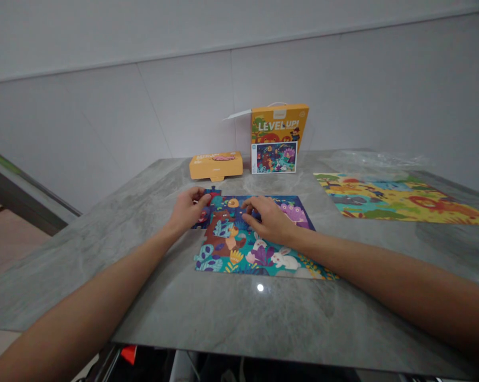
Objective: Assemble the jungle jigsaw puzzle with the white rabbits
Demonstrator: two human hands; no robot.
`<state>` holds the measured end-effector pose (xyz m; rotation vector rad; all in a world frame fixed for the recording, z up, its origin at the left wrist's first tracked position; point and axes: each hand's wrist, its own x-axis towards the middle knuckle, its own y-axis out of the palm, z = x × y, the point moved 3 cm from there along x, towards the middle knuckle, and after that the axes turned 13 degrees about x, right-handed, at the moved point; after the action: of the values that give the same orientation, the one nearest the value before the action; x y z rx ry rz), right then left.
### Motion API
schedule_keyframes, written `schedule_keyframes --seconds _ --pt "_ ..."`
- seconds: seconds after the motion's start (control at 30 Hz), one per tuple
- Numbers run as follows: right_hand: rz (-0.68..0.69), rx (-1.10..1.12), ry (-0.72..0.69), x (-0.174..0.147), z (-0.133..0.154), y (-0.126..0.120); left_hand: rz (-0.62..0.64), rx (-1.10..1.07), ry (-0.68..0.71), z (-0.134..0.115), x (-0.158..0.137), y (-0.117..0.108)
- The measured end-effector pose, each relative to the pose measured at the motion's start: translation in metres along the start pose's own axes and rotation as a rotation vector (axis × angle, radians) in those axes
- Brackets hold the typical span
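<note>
A colourful jigsaw puzzle (223,246) with rabbits, a brown bear and plants lies mostly joined on the grey table. My left hand (188,208) is at its upper left corner, thumb and fingers closed on a dark blue and red puzzle piece (214,194). That piece and the dark section under my fingers stick out past the puzzle's left side; whether they are joined to it is partly hidden. Over the puzzle's upper middle rests my right hand (269,218), fingers bent and a gap between thumb and forefinger. Nothing shows in it, and it hides the pieces beneath.
Behind the puzzle lies a flat orange box (216,167). An upright yellow "LEVEL UP!" box (280,124) has a picture card (275,158) leaning against it. To the right are a yellow animal puzzle (394,207) and clear plastic wrap (378,159). A wall stands behind the table (239,313).
</note>
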<state>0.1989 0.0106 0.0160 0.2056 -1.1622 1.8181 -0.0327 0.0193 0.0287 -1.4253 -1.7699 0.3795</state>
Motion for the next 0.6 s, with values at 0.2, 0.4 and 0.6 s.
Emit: schedule_keyframes --seconds 0.2,0.4,0.6 --pt "-0.014 -0.085 0.083 0.0 -0.005 0.0 -0.138 0.009 -0.197 0.043 0.019 -0.006" --pt "0.035 -0.193 0.157 -0.001 -0.009 0.001 0.017 0.17 -0.25 0.041 0.019 -0.015" --pt "0.045 -0.198 0.159 0.0 -0.009 0.001 0.617 0.119 -0.217 0.023 0.008 -0.041"
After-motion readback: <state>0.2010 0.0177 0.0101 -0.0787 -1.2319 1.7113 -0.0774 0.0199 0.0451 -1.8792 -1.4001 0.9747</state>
